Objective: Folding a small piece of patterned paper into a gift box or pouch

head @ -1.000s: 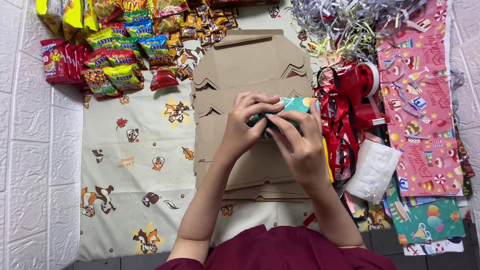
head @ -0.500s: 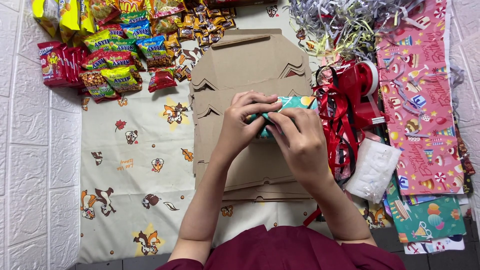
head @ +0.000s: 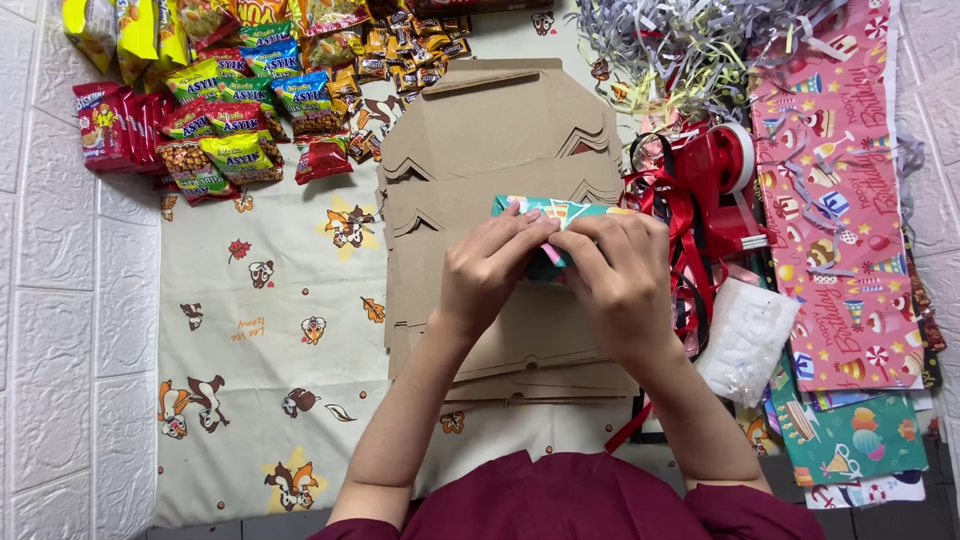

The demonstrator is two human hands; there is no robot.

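Both hands meet over a stack of flat brown cardboard box blanks [head: 500,140]. My left hand [head: 490,270] and my right hand [head: 620,280] pinch a small packet wrapped in teal patterned paper [head: 560,212]. Most of the packet is hidden under my fingers; only its upper edge shows. The fingertips of both hands touch at the packet's middle.
Several snack packets [head: 225,110] lie at the back left on a cartoon-print cloth [head: 260,300]. Red ribbon spools [head: 715,190], shredded silver paper [head: 690,40], pink wrapping paper [head: 830,190], green wrapping paper [head: 850,440] and a white plastic bag [head: 745,340] crowd the right side.
Both hands stay on the wrapped packet; the fingers have shifted slightly over it, folding the paper. Nothing else has moved.
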